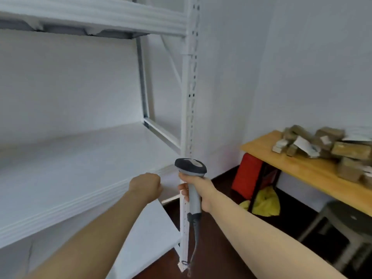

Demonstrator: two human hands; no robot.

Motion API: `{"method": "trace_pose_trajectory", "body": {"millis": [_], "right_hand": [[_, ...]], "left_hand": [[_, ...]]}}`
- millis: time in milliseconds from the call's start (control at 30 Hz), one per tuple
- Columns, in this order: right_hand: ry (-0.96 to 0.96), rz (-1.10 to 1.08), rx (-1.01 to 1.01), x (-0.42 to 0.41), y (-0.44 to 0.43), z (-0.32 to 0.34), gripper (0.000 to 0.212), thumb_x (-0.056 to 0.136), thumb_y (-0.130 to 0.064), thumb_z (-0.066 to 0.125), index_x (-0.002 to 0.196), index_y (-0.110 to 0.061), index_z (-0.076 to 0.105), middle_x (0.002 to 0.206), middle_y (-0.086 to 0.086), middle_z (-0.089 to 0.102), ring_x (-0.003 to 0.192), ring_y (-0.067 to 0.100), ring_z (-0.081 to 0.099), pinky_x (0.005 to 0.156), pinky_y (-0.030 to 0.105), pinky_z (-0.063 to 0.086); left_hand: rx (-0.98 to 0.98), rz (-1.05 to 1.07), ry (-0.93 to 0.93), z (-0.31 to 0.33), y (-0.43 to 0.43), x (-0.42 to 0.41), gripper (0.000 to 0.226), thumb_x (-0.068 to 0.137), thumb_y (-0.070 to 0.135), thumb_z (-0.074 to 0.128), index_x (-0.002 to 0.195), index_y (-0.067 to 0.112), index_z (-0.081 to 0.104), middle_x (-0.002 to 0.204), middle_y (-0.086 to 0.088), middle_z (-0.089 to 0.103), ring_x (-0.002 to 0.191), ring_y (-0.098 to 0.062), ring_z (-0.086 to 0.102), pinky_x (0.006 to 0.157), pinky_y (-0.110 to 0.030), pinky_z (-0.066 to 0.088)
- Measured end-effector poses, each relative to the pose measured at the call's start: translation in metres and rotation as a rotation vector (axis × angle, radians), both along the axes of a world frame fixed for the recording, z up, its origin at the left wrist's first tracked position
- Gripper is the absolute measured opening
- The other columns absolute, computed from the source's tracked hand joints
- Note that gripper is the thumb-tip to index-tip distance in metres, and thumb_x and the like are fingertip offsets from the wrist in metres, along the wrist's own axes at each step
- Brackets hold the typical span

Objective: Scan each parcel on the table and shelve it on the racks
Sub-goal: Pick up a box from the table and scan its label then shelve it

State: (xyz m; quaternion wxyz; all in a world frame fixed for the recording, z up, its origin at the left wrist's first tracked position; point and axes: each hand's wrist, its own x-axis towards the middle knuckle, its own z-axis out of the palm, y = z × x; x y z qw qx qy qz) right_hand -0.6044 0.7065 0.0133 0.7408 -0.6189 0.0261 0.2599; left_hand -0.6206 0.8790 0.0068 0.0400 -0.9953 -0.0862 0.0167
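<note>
In the head view, the heap of small brown cardboard parcels (330, 150) lies well apart from both hands, up and off to the right of the right hand (201, 190). It sits on a light wooden worktop (281, 162) that comes in from the right, and it crowds toward the back edge, leaving the left corner bare. The parcels are blocky boxes in brownish wrap, tumbled against and over one another at odd angles. Several carry white paper labels, and one white slip juts up near the middle of the heap. They are too blurred for any print to be read

The right hand grasps the pale handle of a grey and black handheld barcode scanner (191, 168), fingers wrapped round the grip. Its dark head stands above the fist, and a dark cable (196, 238) hangs from the foot of the handle. The scanner is nearly upright, just in front of the perforated white upright post (189, 87) of the white metal rack. The left hand (147, 185) is clenched in a fist, back toward the camera, at the front edge of the rack's white middle shelf (80, 158) near its right corner. It is just left of the scanner and apart from it, and nothing shows in it. A white upper shelf (90, 15) crosses the top, and a white lower shelf (149, 234) shows beneath the left forearm

Under the worktop are a red flat-sided thing (245, 178) and a crumpled yellow plastic bag (265, 202) on the dark brown floor (221, 248), with a grey stool (346, 222) by the front edge
</note>
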Motion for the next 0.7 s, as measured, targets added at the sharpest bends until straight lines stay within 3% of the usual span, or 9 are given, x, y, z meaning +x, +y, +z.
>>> {"method": "trace_pose_trajectory", "body": {"millis": [133, 367, 700], "right_hand": [[-0.008, -0.183, 0.037, 0.026, -0.098, -0.005, 0.028, 0.083, -0.022, 0.076, 0.102, -0.004, 0.066, 0.069, 0.01, 0.068, 0.048, 0.013, 0.057, 0.049, 0.025, 0.048], [0.014, -0.475, 0.049, 0.07, -0.234, -0.026, 0.018, 0.084, -0.021, 0.075, 0.089, -0.006, 0.066, 0.064, 0.009, 0.067, 0.045, 0.012, 0.055, 0.046, 0.023, 0.047], [0.068, -0.845, 0.049, 0.2, -0.368, -0.021, 0.02, 0.084, -0.022, 0.075, 0.093, -0.006, 0.066, 0.069, 0.011, 0.065, 0.051, 0.015, 0.055, 0.05, 0.027, 0.047]], "left_hand": [[0.002, -0.177, 0.003, -0.006, -0.094, 0.047, 0.027, 0.097, 0.029, 0.039, 0.097, 0.016, 0.063, 0.096, 0.0, 0.058, 0.088, -0.022, 0.058, 0.067, -0.028, 0.04], [-0.022, -0.482, -0.037, -0.027, -0.237, 0.152, 0.031, 0.097, 0.029, 0.041, 0.108, 0.014, 0.065, 0.112, -0.005, 0.064, 0.104, -0.026, 0.06, 0.079, -0.032, 0.046], [-0.174, -0.759, 0.031, -0.045, -0.387, 0.333, 0.02, 0.093, 0.028, 0.041, 0.082, 0.016, 0.052, 0.091, -0.002, 0.06, 0.091, -0.024, 0.061, 0.063, -0.03, 0.037]]}}
